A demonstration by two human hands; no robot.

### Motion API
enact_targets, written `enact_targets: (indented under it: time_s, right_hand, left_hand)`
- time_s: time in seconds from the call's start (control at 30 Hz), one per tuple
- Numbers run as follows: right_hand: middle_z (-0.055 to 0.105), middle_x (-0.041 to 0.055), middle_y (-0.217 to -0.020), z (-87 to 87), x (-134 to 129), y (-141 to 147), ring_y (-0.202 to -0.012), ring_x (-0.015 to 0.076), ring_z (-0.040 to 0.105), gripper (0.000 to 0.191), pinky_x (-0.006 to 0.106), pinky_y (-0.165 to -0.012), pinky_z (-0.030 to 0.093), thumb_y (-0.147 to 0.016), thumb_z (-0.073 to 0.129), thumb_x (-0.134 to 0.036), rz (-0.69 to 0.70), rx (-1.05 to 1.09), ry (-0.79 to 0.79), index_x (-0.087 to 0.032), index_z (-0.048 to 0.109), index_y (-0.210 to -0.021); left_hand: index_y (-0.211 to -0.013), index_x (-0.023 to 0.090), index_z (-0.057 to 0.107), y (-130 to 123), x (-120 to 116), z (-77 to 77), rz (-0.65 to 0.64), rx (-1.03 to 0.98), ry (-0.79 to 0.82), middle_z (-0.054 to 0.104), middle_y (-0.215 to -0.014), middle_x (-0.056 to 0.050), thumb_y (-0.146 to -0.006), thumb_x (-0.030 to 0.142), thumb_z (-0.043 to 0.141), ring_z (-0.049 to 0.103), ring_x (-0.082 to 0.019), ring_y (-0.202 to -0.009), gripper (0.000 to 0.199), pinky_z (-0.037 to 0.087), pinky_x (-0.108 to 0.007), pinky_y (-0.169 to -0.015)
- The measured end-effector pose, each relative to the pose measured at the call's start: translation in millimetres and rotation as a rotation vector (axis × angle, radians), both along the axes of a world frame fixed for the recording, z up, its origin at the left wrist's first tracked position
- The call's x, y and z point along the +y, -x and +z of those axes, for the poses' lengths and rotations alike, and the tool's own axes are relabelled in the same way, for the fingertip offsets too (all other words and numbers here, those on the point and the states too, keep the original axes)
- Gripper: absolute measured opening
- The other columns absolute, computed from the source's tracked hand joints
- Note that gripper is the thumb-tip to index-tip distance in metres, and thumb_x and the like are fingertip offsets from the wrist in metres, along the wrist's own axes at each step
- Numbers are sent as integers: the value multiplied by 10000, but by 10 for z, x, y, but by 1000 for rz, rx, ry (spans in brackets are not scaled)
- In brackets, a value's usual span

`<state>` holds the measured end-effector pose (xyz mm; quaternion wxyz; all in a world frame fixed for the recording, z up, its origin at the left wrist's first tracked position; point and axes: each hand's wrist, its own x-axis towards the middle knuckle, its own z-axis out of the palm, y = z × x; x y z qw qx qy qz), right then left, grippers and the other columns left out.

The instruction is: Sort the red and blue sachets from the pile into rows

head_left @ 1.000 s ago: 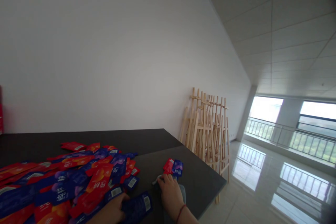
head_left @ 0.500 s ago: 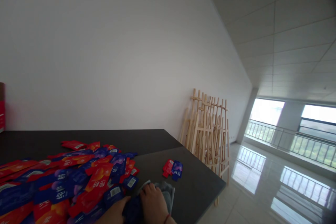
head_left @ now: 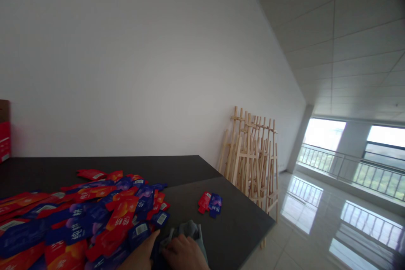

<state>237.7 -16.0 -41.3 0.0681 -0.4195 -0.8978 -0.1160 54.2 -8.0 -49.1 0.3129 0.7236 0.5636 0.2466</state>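
Note:
At the near edge of the black table, my right hand point(head_left: 185, 253) is closed on a crumpled grey cloth point(head_left: 191, 230), its fingers curled into the folds. My left hand point(head_left: 141, 256) is close by on the left, thumb stretched out and the other fingers hidden. Between the hands shows part of a dark blue carton point(head_left: 155, 257), which the left hand seems to grip; most of it is covered. A wide heap of flat red cartons point(head_left: 122, 217) and blue cartons point(head_left: 76, 228) with printed lettering spreads to the left. Apart from the heap, a red carton point(head_left: 205, 201) lies beside a blue one point(head_left: 215, 205).
The black table point(head_left: 240, 223) ends at a slanting right edge. Wooden easels point(head_left: 249, 156) lean against the white wall beyond it. A red and brown box point(head_left: 4, 135) stands at the far left. Glossy floor, railing point(head_left: 341, 166) and windows are on the right.
My right hand has shifted slightly left and down, and the cloth now shows more above its fingers. The left thumb has straightened upward, and less of the dark blue carton is visible.

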Motion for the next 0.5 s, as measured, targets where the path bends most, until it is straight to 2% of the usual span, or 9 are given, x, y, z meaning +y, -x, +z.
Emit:
enact_targets:
  time_s: [0.07, 0.13, 0.2, 0.33, 0.4, 0.5]
  right_hand:
    - [667, 84, -1089, 132, 51, -47, -989, 258, 599, 282, 372, -762, 513, -865, 593, -249, -159, 39, 5, -219, 643, -1141]
    - [658, 106, -1090, 194, 93, -3, -1003, 272, 597, 259, 396, -791, 508, -867, 560, -199, -282, 56, 3, -181, 659, -1106]
    - [660, 108, -1081, 167, 103, 129, -1000, 277, 600, 234, 400, -777, 512, -883, 545, -212, -258, 47, 1, -171, 666, -1079]
    - [670, 89, -1060, 27, 21, 381, -939, 261, 618, 328, 373, -711, 522, -898, 550, -283, -76, 48, -24, -177, 612, -1203]
    - [664, 77, -1071, 25, -21, 364, -949, 263, 616, 353, 370, -720, 524, -872, 581, -311, -65, 72, -13, -195, 605, -1205]
    - [649, 65, -1106, 114, -21, 162, -994, 265, 604, 320, 380, -790, 521, -843, 604, -293, -120, 120, 9, -224, 627, -1154]
  left_hand:
    - [-1404, 113, 471, 9, 2, 4, 13, -4, 30, 558, -1439, -105, -609, 30, 464, 502, -202, -1335, 799, 357, -329, -1130]
    - [-1396, 107, 478, 17, 10, -2, 25, 11, 61, 564, -1432, -113, -617, 26, 454, 540, -204, -1300, 783, 383, -334, -1111]
    - [-1392, 94, 482, 24, 29, -28, 29, 27, 48, 560, -1434, -120, -617, 12, 443, 535, -196, -1306, 780, 359, -331, -1129]
    - [-1339, 112, 558, 28, 60, -101, 34, -8, -40, 599, -1395, -116, -629, 51, 482, 518, -216, -1322, 717, 323, -341, -1161]
    - [-1300, 145, 602, 24, 60, -116, 30, -31, -60, 634, -1357, -101, -628, 79, 508, 555, -231, -1287, 682, 349, -355, -1150]
    - [-1274, 191, 628, 29, 64, -86, -20, -68, -105, 649, -1342, -61, -642, 92, 502, 576, -219, -1264, 653, 369, -356, -1137]
